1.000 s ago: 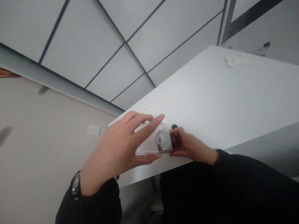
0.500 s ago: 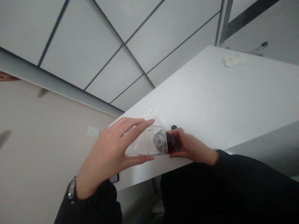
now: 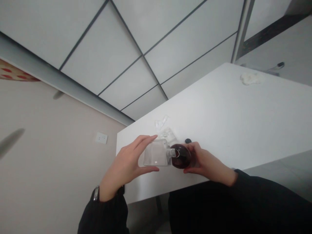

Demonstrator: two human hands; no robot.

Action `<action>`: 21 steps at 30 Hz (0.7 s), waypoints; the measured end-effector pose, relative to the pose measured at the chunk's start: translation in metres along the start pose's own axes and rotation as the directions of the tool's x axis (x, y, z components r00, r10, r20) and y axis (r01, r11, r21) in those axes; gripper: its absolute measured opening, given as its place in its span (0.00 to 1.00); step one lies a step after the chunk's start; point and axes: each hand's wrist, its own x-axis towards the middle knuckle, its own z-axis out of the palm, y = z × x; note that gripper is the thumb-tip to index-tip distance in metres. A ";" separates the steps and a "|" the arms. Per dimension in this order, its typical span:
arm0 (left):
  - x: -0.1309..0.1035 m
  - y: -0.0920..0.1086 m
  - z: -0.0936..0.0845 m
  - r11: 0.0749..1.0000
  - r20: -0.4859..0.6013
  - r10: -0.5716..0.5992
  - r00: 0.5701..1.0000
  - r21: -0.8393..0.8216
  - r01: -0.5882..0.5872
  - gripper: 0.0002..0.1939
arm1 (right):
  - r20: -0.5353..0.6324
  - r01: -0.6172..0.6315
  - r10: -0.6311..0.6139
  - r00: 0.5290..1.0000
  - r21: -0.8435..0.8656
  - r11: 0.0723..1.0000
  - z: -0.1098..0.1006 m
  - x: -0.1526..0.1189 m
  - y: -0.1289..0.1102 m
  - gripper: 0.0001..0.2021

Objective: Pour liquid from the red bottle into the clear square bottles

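Note:
My left hand [image 3: 133, 159] grips a clear, square-sided bottle [image 3: 156, 154], thumb below and fingers above. The bottle lies tipped on its side, its threaded neck pointing right. Wrapped around a dark reddish-brown bottle [image 3: 180, 159] is my right hand [image 3: 198, 159]. The clear bottle's uncapped mouth meets the top of the dark bottle; whether they touch I cannot tell. Whether any liquid passes between them does not show. Behind the bottles, a small black cap [image 3: 188, 140] lies on the white table [image 3: 219, 113], near my right fingers.
Some clear plastic packaging [image 3: 168, 134] lies just beyond the clear bottle. A crumpled white cloth or tissue [image 3: 250, 78] rests at the table's far right. Panelled doors [image 3: 117, 48] run along the far edge, and a wall socket [image 3: 101, 137] is at left.
The clear bottle has tilted from its mouth facing me to its neck pointing right, against the dark bottle's top. Both hands sit slightly lower and further right in view.

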 end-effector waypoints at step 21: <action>-0.016 -0.121 0.165 0.788 -0.331 -0.505 0.798 -0.555 0.268 0.35 | -0.134 -0.018 0.002 0.991 -0.114 0.993 0.006 -0.013 0.017 0.42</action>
